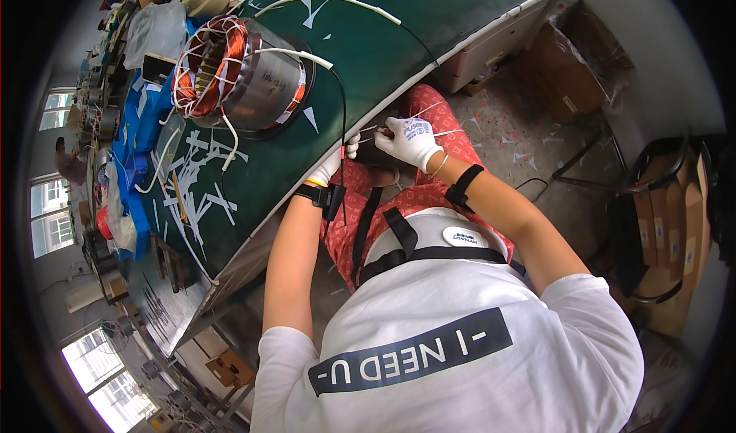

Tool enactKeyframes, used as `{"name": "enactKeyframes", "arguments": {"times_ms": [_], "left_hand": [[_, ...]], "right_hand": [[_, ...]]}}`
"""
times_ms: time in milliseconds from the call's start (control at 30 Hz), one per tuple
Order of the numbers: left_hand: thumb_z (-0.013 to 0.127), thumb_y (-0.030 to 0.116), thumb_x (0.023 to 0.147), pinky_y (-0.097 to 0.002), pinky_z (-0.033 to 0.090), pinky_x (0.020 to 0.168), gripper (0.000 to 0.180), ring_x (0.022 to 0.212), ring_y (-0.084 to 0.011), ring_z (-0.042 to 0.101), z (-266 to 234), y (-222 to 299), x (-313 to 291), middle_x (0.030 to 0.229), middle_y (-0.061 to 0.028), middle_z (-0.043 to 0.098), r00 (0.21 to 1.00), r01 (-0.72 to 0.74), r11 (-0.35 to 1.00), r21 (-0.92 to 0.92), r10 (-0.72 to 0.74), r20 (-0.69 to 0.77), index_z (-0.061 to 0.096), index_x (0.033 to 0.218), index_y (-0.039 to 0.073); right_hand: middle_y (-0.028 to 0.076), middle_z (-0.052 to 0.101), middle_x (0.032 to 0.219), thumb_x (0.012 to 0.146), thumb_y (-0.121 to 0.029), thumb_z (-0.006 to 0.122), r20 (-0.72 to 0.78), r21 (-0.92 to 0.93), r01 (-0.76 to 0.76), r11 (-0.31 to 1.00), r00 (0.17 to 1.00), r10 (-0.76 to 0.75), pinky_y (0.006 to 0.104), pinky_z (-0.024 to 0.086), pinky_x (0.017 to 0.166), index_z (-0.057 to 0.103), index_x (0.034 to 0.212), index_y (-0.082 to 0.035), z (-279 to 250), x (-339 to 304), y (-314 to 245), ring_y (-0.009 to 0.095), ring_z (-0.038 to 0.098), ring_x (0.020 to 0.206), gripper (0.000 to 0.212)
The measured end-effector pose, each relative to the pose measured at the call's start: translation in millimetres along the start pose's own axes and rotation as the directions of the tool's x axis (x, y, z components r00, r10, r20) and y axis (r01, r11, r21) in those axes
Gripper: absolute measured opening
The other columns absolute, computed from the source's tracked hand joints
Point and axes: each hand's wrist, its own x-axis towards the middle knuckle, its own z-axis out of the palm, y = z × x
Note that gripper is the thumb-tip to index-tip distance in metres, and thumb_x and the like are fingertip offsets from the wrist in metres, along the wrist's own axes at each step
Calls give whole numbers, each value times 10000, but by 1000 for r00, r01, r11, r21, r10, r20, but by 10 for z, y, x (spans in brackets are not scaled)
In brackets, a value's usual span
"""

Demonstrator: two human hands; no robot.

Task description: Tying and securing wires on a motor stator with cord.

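Note:
Both my hands wear white gloves and are close together over my lap, beside the table's edge. My right hand [410, 142] is closed in a pinch, and thin white cord [449, 132] trails from it across my red-patterned trousers. Just left of it, at the edge, my left hand [337, 161] has its fingers curled; what they grip is too small to make out. On the table to the left lies a motor stator [264, 77], with orange copper windings laced in white. White-sleeved leads [295, 53] come out of it, and one black wire hangs down past my left wrist.
White paper-like strips [192, 191] are scattered over the green tabletop [368, 50]. Blue trays [138, 119] stand along its far left side. Cardboard boxes [560, 73] sit on the floor at the right, near a black-framed chair [652, 226] holding cardboard pieces.

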Motion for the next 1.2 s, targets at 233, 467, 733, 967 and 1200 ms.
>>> {"name": "enactKeyframes", "arguments": {"times_ms": [233,467,733,967,1200], "left_hand": [[422,367,1013,-236,260,498,263,518,-73,289,-39,-9,14,659,59,341,998,27,996,-87,-23,50,504,897,146],[425,378,1012,-229,280,500,286,529,-70,322,-13,28,-30,667,58,368,998,24,998,-51,-20,66,517,890,136],[419,359,1018,-231,276,499,274,533,-63,312,15,46,-52,679,61,367,999,15,1000,26,-16,32,513,882,141],[416,347,1018,-230,268,504,258,530,-59,301,39,81,-31,677,63,365,998,15,999,-29,-14,63,512,883,149],[420,375,1015,-236,265,499,286,527,-67,304,28,72,-31,668,58,366,998,15,999,-39,-13,59,496,855,150]], "right_hand": [[184,690,780,847,-442,565,130,-67,-49,997,990,57,444,536,687,686,846,-63,-113,12,-71,351,687,746,398],[189,684,751,846,-429,563,79,-64,-45,997,996,50,451,536,674,680,821,-63,-64,-20,-44,358,684,725,385],[178,652,670,816,-352,605,-23,-32,11,999,1000,-12,450,520,598,637,717,-53,-9,-33,-45,352,663,645,316],[181,646,656,814,-349,606,-20,-39,10,999,1000,-11,449,521,594,638,725,-56,-29,-21,-42,352,664,641,309],[180,647,662,811,-347,609,-39,-34,3,999,999,-4,449,522,589,636,711,-53,-20,-36,-60,354,662,637,311]]}}
